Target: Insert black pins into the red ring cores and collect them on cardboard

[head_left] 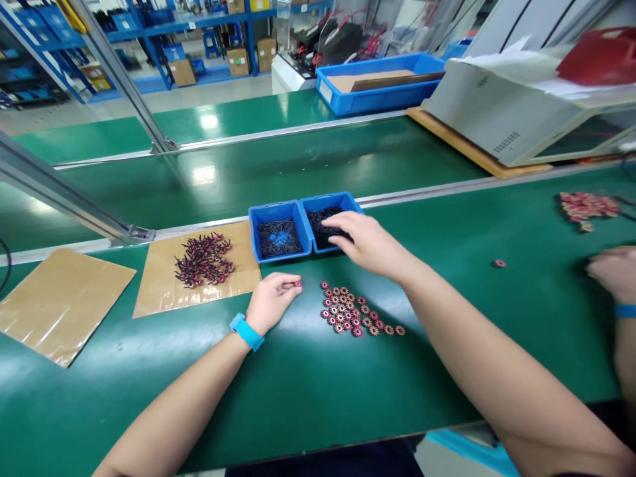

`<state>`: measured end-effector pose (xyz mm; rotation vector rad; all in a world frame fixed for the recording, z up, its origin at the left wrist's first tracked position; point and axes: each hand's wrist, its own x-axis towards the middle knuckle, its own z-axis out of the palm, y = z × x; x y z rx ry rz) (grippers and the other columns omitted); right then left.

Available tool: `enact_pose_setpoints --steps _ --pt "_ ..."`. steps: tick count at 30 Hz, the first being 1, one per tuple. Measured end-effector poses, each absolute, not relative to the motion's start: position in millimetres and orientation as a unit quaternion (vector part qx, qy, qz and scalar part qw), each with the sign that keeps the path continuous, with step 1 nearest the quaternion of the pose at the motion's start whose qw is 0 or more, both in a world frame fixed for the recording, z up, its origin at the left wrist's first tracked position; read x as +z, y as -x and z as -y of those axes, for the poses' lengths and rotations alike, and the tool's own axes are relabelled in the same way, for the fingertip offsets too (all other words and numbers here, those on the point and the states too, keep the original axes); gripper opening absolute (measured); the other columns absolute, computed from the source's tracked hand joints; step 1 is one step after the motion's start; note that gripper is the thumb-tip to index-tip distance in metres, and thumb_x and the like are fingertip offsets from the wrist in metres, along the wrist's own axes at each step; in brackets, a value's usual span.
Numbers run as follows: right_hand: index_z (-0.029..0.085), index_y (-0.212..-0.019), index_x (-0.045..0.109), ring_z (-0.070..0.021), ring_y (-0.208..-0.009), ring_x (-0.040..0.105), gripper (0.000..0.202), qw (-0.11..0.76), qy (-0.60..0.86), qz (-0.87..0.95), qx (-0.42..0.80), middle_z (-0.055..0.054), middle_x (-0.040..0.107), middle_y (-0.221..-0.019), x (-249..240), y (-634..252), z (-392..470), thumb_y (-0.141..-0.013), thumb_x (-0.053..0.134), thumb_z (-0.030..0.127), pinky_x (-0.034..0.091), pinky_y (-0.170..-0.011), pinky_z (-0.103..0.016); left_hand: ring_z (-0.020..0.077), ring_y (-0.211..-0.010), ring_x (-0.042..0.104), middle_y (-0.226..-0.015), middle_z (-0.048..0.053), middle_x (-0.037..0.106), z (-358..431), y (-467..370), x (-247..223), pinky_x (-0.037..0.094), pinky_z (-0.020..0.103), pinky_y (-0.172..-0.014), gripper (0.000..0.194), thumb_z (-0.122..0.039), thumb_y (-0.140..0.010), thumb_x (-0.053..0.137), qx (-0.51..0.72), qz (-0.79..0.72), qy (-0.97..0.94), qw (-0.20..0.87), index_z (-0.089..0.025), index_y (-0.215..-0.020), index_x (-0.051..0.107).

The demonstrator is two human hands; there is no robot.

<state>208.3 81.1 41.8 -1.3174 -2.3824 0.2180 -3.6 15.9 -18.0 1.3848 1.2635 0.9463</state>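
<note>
My left hand, with a blue band at the wrist, is closed in a pinch on a small red-and-copper motor stator just above the green table. My right hand reaches over the right blue bin, thumb and fingers apart at the small black pieces inside; its fingertips partly cover them. Beside it stands the left blue bin, with thin black pieces and some bright blue bits. A loose group of stators lies between my forearms.
Stators with black pieces attached are heaped on a brown sheet. Another brown sheet lies at the left. A co-worker's hand, a lone stator and a stator pile are at right. A metal post rises at left.
</note>
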Motion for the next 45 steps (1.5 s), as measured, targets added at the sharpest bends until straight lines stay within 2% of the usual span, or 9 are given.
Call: enact_pose_setpoints --steps 4,10,15,23,27,31,35,38,45 --pt "0.015 -0.098 0.068 -0.0289 -0.097 0.056 0.022 0.056 0.532 0.845 0.006 -0.013 0.069 -0.098 35.1 -213.5 -111.7 -0.081 0.057 0.022 0.035 -0.084 -0.042 0.0208 -0.084 0.061 -0.09 0.007 0.066 -19.9 14.1 -18.2 0.049 0.041 -0.082 0.011 -0.018 -0.075 0.063 0.347 -0.56 -0.699 0.28 -0.019 -0.085 0.068" --pt "0.017 -0.082 0.072 -0.0236 -0.086 0.057 0.017 0.087 0.527 0.845 0.01 -0.008 0.071 -0.084 24.8 -209.6 -115.3 -0.082 0.055 0.021 0.031 -0.082 -0.038 0.0186 -0.078 0.058 -0.087 0.006 0.057 -8.3 8.5 -7.0 0.049 0.034 -0.071 0.021 -0.022 -0.076 0.063 0.325 -0.566 -0.747 0.13 -0.017 -0.096 0.057" --pt "0.019 -0.084 0.073 -0.0229 -0.088 0.06 0.019 0.16 0.527 0.834 0.026 -0.006 0.073 -0.09 27.2 -216.1 -114.0 -0.084 0.054 0.021 0.032 -0.087 -0.039 0.0172 -0.075 0.057 -0.081 0.005 0.059 7.8 -7.8 -3.2 0.048 0.031 -0.071 0.016 -0.014 -0.074 0.057 0.222 -0.437 -0.833 0.257 -0.017 -0.089 0.06" --pt "0.019 -0.08 0.071 -0.021 -0.083 0.065 0.016 0.279 0.537 0.793 0.067 -0.005 0.073 -0.086 30.5 -217.0 -112.4 -0.08 0.056 0.019 0.046 -0.08 -0.034 0.0215 -0.082 0.056 -0.085 0.007 0.065 10.9 -20.5 -9.3 0.044 0.037 -0.078 0.015 -0.031 -0.073 0.066 0.245 -0.453 -0.797 0.317 -0.022 -0.084 0.069" --pt "0.017 -0.083 0.068 -0.0203 -0.083 0.066 0.015 0.35 0.55 0.752 0.097 -0.006 0.072 -0.088 35.2 -212.2 -92.1 -0.082 0.054 0.023 0.05 -0.077 -0.034 0.0179 -0.074 0.06 -0.081 0.007 0.068 10.5 -20.2 -7.3 0.047 0.034 -0.073 0.018 -0.029 -0.069 0.069 0.339 -0.481 -0.634 0.502 -0.018 -0.083 0.069" --pt "0.017 -0.077 0.064 -0.0173 -0.067 0.066 0.016 0.453 0.534 0.645 0.305 -0.005 0.07 -0.071 43.6 -203.2 -57.6 -0.078 0.06 0.032 0.053 -0.067 -0.032 0.0135 -0.068 0.06 -0.072 0.003 0.068 9.4 -19.5 -3.3 0.048 0.031 -0.073 0.03 -0.029 -0.058 0.078 0.416 -0.461 -0.419 0.662 -0.015 -0.082 0.068" --pt "0.018 -0.076 0.064 -0.0148 -0.061 0.064 0.013 0.428 0.499 0.653 0.376 -0.004 0.068 -0.072 47.2 -196.4 -29.8 -0.076 0.062 0.031 0.054 -0.062 -0.03 0.0117 -0.067 0.061 -0.073 0.003 0.069 10.4 -20.5 0.0 0.047 0.03 -0.074 0.028 -0.025 -0.054 0.081 0.442 -0.442 -0.33 0.708 -0.013 -0.075 0.067" --pt "0.02 -0.078 0.064 -0.0154 -0.069 0.063 0.009 0.389 0.464 0.726 0.325 -0.004 0.067 -0.079 45.1 -195.1 -20.4 -0.082 0.056 0.024 0.053 -0.067 -0.031 0.0142 -0.07 0.064 -0.08 0.006 0.071 11.0 -20.9 2.0 0.047 0.033 -0.075 0.029 -0.024 -0.055 0.081 0.427 -0.437 -0.292 0.736 -0.012 -0.076 0.065" --pt "0.021 -0.084 0.06 -0.0162 -0.076 0.059 0.018 0.346 0.399 0.815 0.239 -0.005 0.062 -0.08 37.7 -195.4 -19.8 -0.087 0.044 0.013 0.049 -0.07 -0.031 0.0082 -0.056 0.054 -0.06 -0.003 0.062 5.4 -18.7 2.9 0.041 0.026 -0.061 0.031 -0.026 -0.053 0.081 0.435 -0.453 -0.292 0.721 -0.014 -0.077 0.067"
